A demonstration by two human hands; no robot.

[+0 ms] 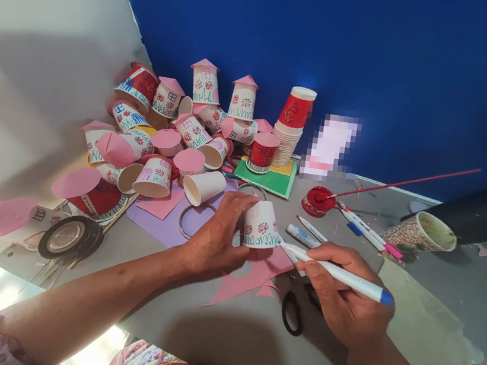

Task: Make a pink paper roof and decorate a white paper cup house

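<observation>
My left hand [221, 233] is closed on a white paper cup [259, 228] that stands upside down, its rim towards the table. Red flowers and a green zigzag of grass are drawn on the cup's side. In my right hand [351, 298] is a white marker [343, 276] with a blue end, its tip at the cup's lower right edge. Pink paper scraps [242, 281] lie below the cup. Black-handled scissors [292, 313] are beside my right hand, partly hidden under it.
Decorated paper cups with pink roofs [196, 131] pile up at the back left. A stack of cups [288, 134] stands on a green sheet [266, 180]. Rightward are a red paint pot [318, 201] with a stick, several markers [365, 228] and a patterned cup [419, 232]. Black tape [66, 237] lies left.
</observation>
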